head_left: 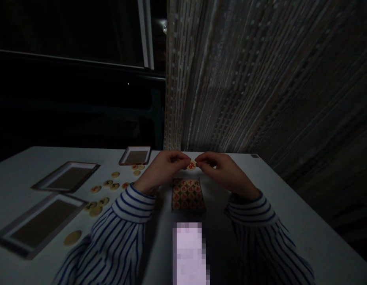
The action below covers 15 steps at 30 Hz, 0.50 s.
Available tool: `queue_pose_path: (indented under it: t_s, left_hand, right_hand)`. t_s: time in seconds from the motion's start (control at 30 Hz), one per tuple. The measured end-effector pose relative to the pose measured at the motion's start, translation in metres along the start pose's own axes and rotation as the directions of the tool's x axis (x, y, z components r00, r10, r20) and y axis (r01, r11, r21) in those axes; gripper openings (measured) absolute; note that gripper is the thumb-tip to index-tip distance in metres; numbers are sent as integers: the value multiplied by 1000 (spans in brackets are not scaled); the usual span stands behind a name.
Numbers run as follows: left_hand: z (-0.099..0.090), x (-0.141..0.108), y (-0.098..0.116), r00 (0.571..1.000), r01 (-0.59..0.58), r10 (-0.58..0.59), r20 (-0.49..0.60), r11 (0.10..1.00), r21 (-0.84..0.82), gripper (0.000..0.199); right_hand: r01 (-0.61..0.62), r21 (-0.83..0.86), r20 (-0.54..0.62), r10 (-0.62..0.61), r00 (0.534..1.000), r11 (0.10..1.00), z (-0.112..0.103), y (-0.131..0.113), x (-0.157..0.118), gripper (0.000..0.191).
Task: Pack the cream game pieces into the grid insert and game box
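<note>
A round wooden game piece with a red character [191, 164] is held up between my two hands, above the far edge of a small box. My left hand [167, 168] pinches its left side with thumb and fingers. On its right side, the closed fingertips of my right hand [223, 170] grip it too. Just below and nearer to me, the open box [204, 202] holds rows of similar round pieces, most showing red characters. More loose pieces [96, 189] lie on the table left of my left forearm, some face up and some plain.
Two open, shallow rectangular trays or lids [79, 162] [60, 198] lie at the left of the white table [278, 221]. A smaller one [149, 153] is at the back. Behind the table hangs a string curtain [215, 79]. A pixelated patch covers the bottom centre.
</note>
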<state>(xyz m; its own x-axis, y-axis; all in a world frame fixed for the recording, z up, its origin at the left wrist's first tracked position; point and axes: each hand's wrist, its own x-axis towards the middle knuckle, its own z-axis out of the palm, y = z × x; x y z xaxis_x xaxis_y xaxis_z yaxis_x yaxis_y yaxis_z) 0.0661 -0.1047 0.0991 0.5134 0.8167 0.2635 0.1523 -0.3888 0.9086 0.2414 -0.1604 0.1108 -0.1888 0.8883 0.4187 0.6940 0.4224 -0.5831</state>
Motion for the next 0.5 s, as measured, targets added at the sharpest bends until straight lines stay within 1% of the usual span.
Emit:
queue_pose_path:
  t_s: [0.2,0.33,0.5]
  left_hand:
    - [0,0,1,999,-6,7,-39,1000,29,17]
    - [2,0,0,999,-12,13,-44,1000,20,16]
    - [4,0,1,999,-6,6,-44,1000,9,16]
  right_hand:
    - [-27,39,36,25,999,999,3,0,1,22]
    - [-19,73,34,17,999,997,3,-3,1,22]
    - [-12,41,25,11,1000,999,2,-4,2,19]
